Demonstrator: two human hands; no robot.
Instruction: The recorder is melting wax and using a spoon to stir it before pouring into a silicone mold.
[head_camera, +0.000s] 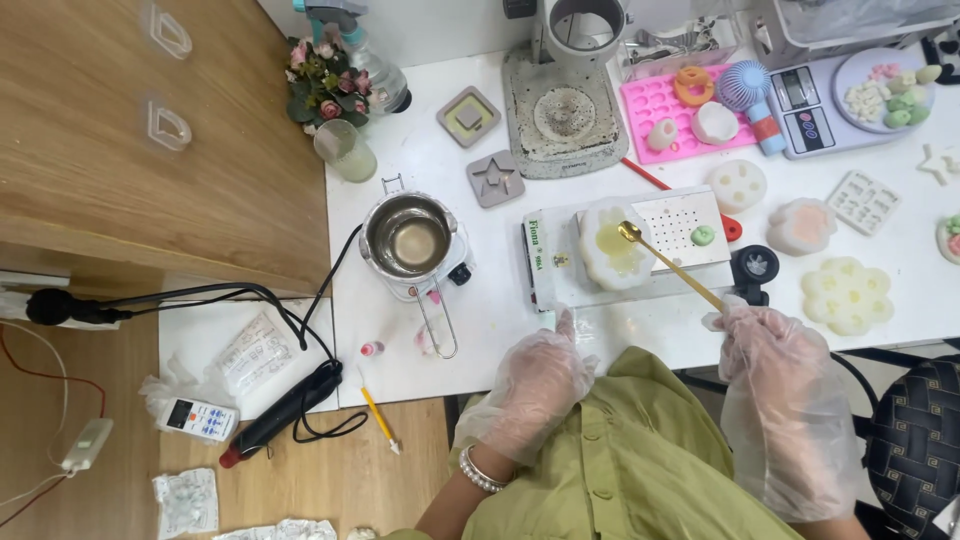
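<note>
My right hand (765, 345), in a clear plastic glove, holds a long gold spoon (672, 263) by its handle. The spoon's bowl rests over a white flower-shaped silicone mould (612, 250) with pale yellow liquid in it. That mould sits on a small white scale (690, 235), beside a little green piece (703, 236). My left hand (535, 385), gloved too, rests loosely closed at the table's front edge, empty, just below the scale.
A steel melting pot (412, 238) on a small heater stands left of the scale. Several white moulds (846, 294), a pink mould tray (668, 110), a second scale (820, 100) and a grey press (565, 95) fill the back. Cables (290, 320) and a black tool (285, 410) lie left.
</note>
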